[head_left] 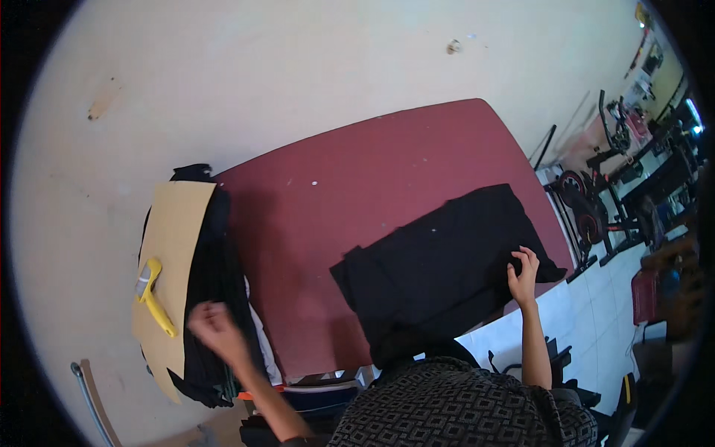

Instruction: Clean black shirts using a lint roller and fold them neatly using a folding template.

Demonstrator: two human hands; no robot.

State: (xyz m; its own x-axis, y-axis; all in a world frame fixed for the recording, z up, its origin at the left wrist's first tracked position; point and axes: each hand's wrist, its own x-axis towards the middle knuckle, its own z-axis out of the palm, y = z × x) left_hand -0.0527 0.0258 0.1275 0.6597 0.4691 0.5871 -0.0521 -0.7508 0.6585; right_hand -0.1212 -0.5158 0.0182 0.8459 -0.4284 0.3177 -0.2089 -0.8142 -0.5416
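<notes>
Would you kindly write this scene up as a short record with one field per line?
Surface: dark red flat tabletop
On it: folded black fabric piece, lying towards the right
Right-hand position: right hand at the black piece's right part, fingers curled
Left-hand position: left hand, blurred, by a pile of dark cloth; contact unclear
On the pile: curved tan sheet bearing a yellow-handled tool
Background: black exercise bike, right

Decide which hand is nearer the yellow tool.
Left. The left hand is just right of the yellow tool; the right hand is far to its right, on the black cloth.
</notes>
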